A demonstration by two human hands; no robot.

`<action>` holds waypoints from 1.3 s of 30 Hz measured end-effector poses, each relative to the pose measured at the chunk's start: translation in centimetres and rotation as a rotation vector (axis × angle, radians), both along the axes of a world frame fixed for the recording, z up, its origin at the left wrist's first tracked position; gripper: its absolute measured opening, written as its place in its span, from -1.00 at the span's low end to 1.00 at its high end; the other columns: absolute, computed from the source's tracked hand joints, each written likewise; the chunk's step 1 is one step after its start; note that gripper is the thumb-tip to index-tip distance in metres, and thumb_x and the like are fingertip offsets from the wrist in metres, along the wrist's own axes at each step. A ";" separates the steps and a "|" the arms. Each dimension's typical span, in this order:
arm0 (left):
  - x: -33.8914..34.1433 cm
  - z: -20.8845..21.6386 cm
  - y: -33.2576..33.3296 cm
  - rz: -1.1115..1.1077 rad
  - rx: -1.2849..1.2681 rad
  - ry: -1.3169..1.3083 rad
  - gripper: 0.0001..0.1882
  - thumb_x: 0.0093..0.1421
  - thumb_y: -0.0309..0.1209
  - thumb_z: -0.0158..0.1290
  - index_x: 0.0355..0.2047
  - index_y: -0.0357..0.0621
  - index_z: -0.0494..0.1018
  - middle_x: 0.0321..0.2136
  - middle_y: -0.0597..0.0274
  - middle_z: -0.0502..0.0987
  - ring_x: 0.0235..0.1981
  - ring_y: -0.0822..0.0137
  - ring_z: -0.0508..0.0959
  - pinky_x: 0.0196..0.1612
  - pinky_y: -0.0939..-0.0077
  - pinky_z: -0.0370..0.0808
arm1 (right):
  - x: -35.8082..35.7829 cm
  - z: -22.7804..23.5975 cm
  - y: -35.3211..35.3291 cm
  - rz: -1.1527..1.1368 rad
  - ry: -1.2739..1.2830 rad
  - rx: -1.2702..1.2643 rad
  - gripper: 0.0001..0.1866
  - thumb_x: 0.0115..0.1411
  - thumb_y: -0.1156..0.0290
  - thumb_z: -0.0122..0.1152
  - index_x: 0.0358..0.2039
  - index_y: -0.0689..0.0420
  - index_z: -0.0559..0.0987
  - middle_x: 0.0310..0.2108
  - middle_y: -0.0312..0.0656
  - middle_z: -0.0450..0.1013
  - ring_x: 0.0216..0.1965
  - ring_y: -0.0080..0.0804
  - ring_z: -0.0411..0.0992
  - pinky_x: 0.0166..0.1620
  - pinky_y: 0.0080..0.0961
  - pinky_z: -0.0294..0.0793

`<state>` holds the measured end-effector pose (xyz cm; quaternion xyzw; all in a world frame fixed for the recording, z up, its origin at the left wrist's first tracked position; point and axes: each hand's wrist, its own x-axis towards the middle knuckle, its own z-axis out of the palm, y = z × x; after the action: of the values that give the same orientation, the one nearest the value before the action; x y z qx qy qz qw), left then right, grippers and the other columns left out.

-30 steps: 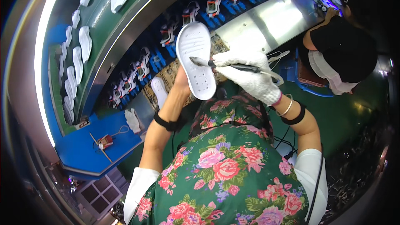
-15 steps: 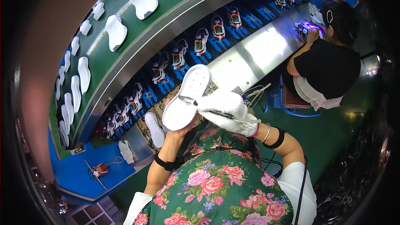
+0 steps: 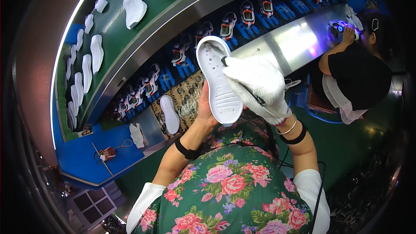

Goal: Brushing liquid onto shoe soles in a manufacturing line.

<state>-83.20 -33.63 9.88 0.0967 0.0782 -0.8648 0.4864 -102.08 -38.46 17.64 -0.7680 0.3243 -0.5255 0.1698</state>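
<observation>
A white shoe sole (image 3: pixel 223 89) is held up in front of me, its hollow inner side with small holes and ridges facing me. My bare left hand (image 3: pixel 205 104) grips it from below and along its left edge. A white knitted glove covers my right hand (image 3: pixel 262 82), whose fingers close round a slim brush (image 3: pixel 224 61) with a dark ferrule. The brush's bristles touch the inside of the sole near its far end. Left of my left hand, another white sole (image 3: pixel 170 114) lies on patterned brown cardboard (image 3: pixel 186 91).
Several white soles (image 3: pixel 97 54) lie on a green conveyor (image 3: pixel 115 30) at the upper left. Below it, sneakers (image 3: pixel 228 27) stand along blue racks. A metal ledge (image 3: pixel 264 56) leads to a seated person (image 3: pixel 357 67) handling a shoe. A blue table (image 3: pixel 80 158) stands at the left, near a white cloth item (image 3: pixel 136 135).
The sole has turned from leaning right to leaning slightly left. The brush has moved from the sole's middle to its far end. My view has shifted a little.
</observation>
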 end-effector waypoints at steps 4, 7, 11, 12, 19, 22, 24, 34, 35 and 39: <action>0.4 -0.8 0.6 0.009 0.053 -0.148 -0.25 0.33 0.15 -0.12 0.33 -0.11 0.17 0.22 -0.02 0.37 0.20 0.01 0.43 0.23 -0.11 0.40 | 1.5 -0.1 1.3 -0.007 0.060 -0.049 -0.66 -0.07 0.54 0.35 -0.19 0.15 0.68 -0.18 -0.08 0.61 -0.18 -0.13 0.57 -0.09 -0.29 0.54; 1.1 -1.7 0.8 -0.025 -0.007 -0.164 -0.29 0.35 0.12 -0.13 0.33 -0.09 0.17 0.22 -0.01 0.37 0.21 0.06 0.42 0.28 -0.01 0.35 | 2.2 -0.4 2.1 0.076 -0.048 0.027 -0.68 -0.05 0.56 0.38 -0.20 0.16 0.68 -0.22 -0.10 0.62 -0.22 -0.18 0.59 -0.11 -0.34 0.55; 0.7 -1.7 0.4 0.066 -0.040 -0.196 -0.27 0.35 0.14 -0.14 0.32 -0.11 0.18 0.21 0.00 0.38 0.19 0.06 0.44 0.26 0.03 0.38 | 1.3 -0.5 1.3 0.094 -0.236 0.271 -0.76 -0.02 0.55 0.39 -0.27 0.19 0.70 -0.26 -0.07 0.64 -0.27 -0.22 0.60 -0.15 -0.37 0.56; 0.7 -1.6 0.4 0.081 -0.046 -0.246 -0.26 0.34 0.15 -0.14 0.32 -0.12 0.19 0.21 0.01 0.39 0.18 0.07 0.45 0.26 0.05 0.39 | 1.1 -0.6 1.0 0.016 -0.208 0.188 -0.76 -0.02 0.55 0.38 -0.26 0.19 0.69 -0.24 -0.07 0.63 -0.25 -0.20 0.60 -0.14 -0.36 0.56; -0.1 -0.1 -2.3 0.081 -0.158 -0.298 -0.18 0.30 0.24 -0.15 0.34 -0.12 0.14 0.21 -0.04 0.36 0.19 0.02 0.43 0.25 0.02 0.40 | 1.3 -1.8 1.7 0.176 -0.159 0.183 -0.77 0.00 0.57 0.37 -0.26 0.18 0.69 -0.23 -0.08 0.63 -0.22 -0.18 0.60 -0.14 -0.36 0.57; 0.0 0.2 -3.0 0.154 -0.162 -0.233 -0.11 0.25 0.32 -0.14 0.34 -0.09 0.13 0.21 -0.01 0.36 0.16 0.04 0.45 0.23 0.03 0.41 | 0.9 -2.4 0.9 0.051 -0.279 0.256 -0.79 0.02 0.58 0.37 -0.27 0.22 0.69 -0.22 -0.07 0.63 -0.24 -0.22 0.61 -0.15 -0.37 0.58; -0.1 0.7 -3.5 0.185 -0.121 -0.212 -0.13 0.25 0.31 -0.13 0.34 -0.08 0.14 0.21 0.00 0.36 0.15 -0.01 0.45 0.20 -0.04 0.44 | 0.4 -2.3 0.6 0.071 -0.140 0.085 -0.75 0.03 0.58 0.36 -0.21 0.20 0.68 -0.17 -0.08 0.62 -0.17 -0.22 0.59 -0.11 -0.33 0.57; -0.3 0.9 -4.5 0.175 -0.118 -0.128 -0.15 0.22 0.34 -0.10 0.31 0.01 0.20 0.20 0.12 0.36 0.08 -0.18 0.45 0.05 -0.25 0.50 | 0.8 -2.9 1.9 0.118 -0.206 0.134 -0.73 0.01 0.55 0.38 -0.21 0.13 0.70 -0.26 -0.14 0.62 -0.23 -0.22 0.59 -0.18 -0.36 0.58; -0.1 0.8 -4.6 0.163 -0.117 -0.127 -0.14 0.21 0.35 -0.10 0.31 0.03 0.20 0.20 0.13 0.37 0.06 -0.17 0.45 0.01 -0.27 0.51 | 1.2 -3.3 2.4 0.134 -0.128 0.086 -0.71 0.00 0.54 0.39 -0.19 0.11 0.69 -0.24 -0.14 0.61 -0.22 -0.21 0.59 -0.18 -0.36 0.58; 1.2 -0.3 -4.9 0.022 -0.174 -0.052 -0.13 0.20 0.38 -0.12 0.31 0.04 0.20 0.20 0.07 0.36 0.02 -0.16 0.46 -0.03 -0.22 0.53 | 1.1 -3.4 3.0 0.283 -0.175 0.182 -0.77 0.01 0.51 0.39 -0.26 0.05 0.70 -0.30 -0.19 0.61 -0.27 -0.25 0.60 -0.22 -0.40 0.59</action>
<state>-81.95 -38.52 9.53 0.0758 -0.0091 -0.8602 0.5042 -101.03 -35.44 14.23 -0.7388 0.2433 -0.5296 0.3384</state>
